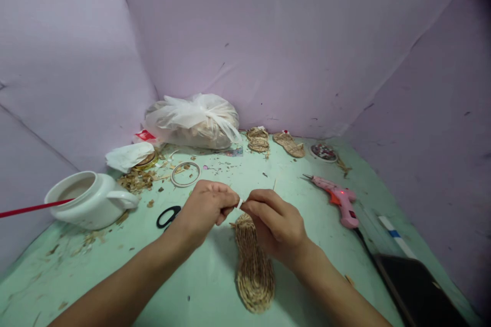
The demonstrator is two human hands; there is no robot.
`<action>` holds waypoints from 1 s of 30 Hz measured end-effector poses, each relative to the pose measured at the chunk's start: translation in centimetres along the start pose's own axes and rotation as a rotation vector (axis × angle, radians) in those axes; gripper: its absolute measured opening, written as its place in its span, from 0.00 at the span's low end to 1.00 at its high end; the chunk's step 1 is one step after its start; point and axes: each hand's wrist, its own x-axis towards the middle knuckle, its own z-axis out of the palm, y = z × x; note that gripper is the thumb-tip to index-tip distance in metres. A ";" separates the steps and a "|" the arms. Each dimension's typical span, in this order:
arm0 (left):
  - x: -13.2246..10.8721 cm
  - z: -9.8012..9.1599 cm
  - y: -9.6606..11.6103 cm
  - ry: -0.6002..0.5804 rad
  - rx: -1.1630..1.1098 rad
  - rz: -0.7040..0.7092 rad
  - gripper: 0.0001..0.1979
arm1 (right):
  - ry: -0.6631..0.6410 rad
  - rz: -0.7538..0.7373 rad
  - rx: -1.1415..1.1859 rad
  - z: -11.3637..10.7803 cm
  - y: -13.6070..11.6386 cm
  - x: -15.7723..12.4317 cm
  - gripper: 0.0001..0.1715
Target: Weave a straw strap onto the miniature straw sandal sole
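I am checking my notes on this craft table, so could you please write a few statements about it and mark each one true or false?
1. The left hand and the right hand pinch a small white piece between them. True.
2. A woven straw sole lies on the table under the hands. True.
3. The right hand holds the pink glue gun. False: it lies on the table, right of both hands and apart from them.
4. The white pot stands on the right side of the table. False: it stands on the left.
5. The black-handled scissors lie by the left hand. True.
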 end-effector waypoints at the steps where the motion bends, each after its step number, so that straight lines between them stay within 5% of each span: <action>1: 0.0 -0.2 0.1 0.003 0.036 0.006 0.10 | -0.009 -0.003 0.009 0.0 0.0 0.0 0.17; 7: -0.1 -1.0 0.7 0.046 0.207 0.070 0.07 | 0.019 0.410 0.357 -0.2 -0.7 0.8 0.10; 12: -0.1 -1.0 1.0 -0.004 0.224 0.050 0.09 | 0.035 0.316 0.257 -0.2 -1.7 1.2 0.13; 20: 0.2 -1.4 0.4 -0.116 0.184 0.056 0.09 | 0.043 0.464 0.320 -0.3 -2.3 1.5 0.07; 26: 0.7 -1.6 0.3 -0.019 0.164 0.131 0.16 | 0.205 0.707 0.316 0.3 -1.8 1.1 0.05; 30: -0.3 -0.4 0.7 0.024 0.205 0.097 0.13 | 0.233 0.706 0.291 0.7 -1.5 1.0 0.04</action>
